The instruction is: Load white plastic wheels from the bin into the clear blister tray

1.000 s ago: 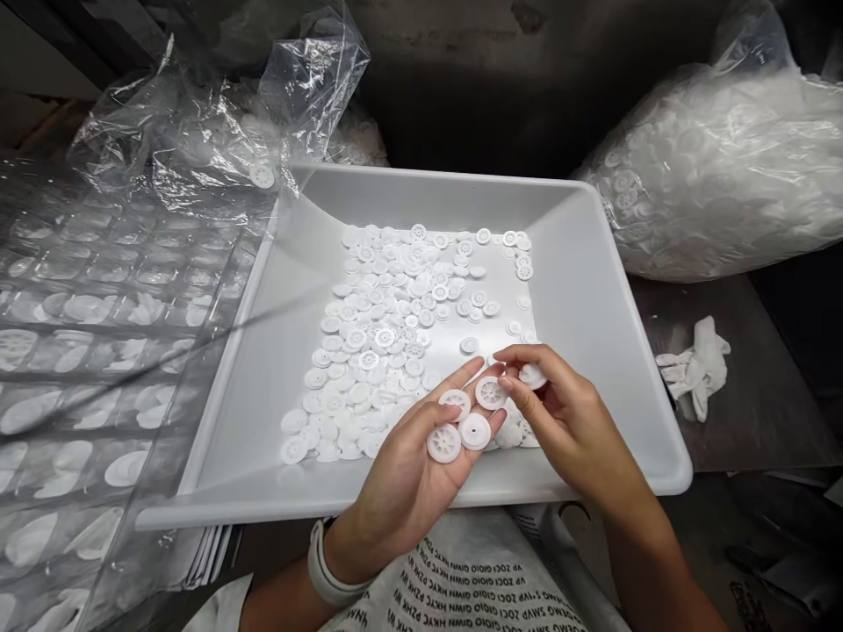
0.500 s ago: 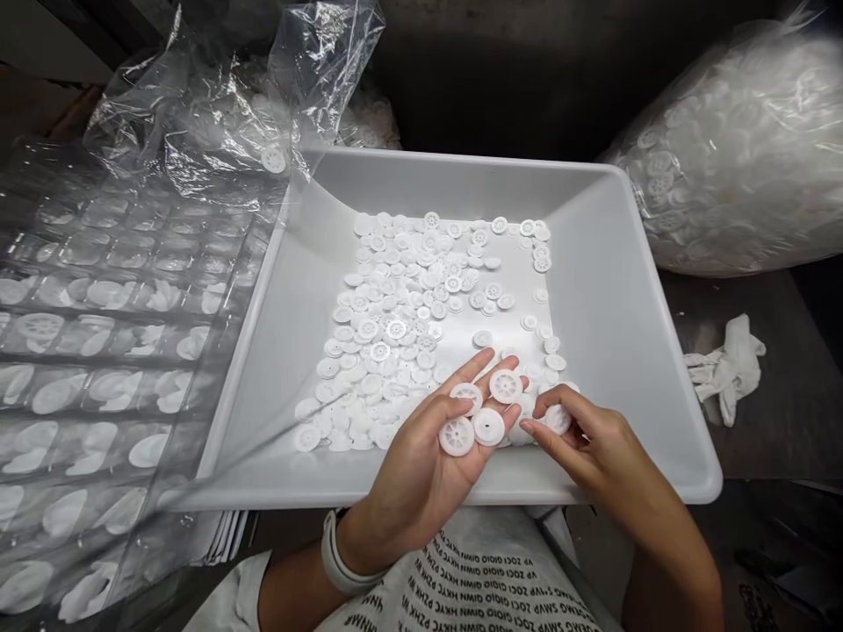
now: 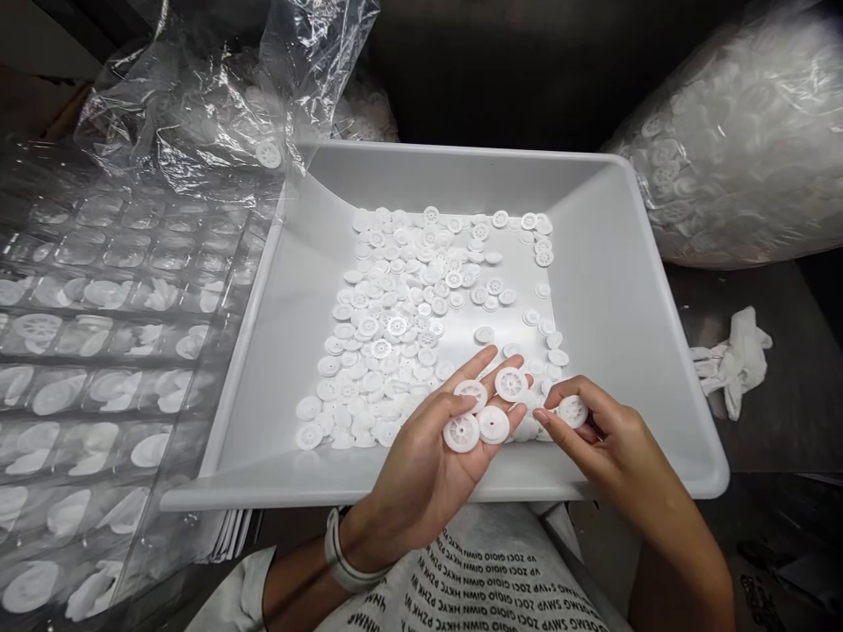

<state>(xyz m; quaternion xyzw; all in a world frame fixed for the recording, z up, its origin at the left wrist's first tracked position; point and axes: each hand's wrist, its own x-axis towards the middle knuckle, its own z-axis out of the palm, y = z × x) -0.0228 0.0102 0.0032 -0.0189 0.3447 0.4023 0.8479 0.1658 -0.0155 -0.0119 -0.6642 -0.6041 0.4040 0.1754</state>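
One wide white plastic tray (image 3: 593,263) is sitting on a dark table (image 3: 783,421), with a clear bag (image 3: 738,149) packed with white plastic wheels bulging past its far right corner and clear plastic sheeting (image 3: 125,351) lying over more white wheels along its left side. Crumpled white gloves (image 3: 731,360) are lying on the table at right. Hundreds of small white wheels and discs (image 3: 388,333) are scattered across the tray floor, mostly in one loose layer. The left hand (image 3: 412,465) is lying open, palm up and fingers spread, carrying four wheels (image 3: 461,433) across palm and fingers. The right hand (image 3: 609,430) is pinching one disc (image 3: 572,411) by its rim between thumb and fingertips. These parts are looking light, stiff and probably slick, so the rim is seeming the surest place to take hold.
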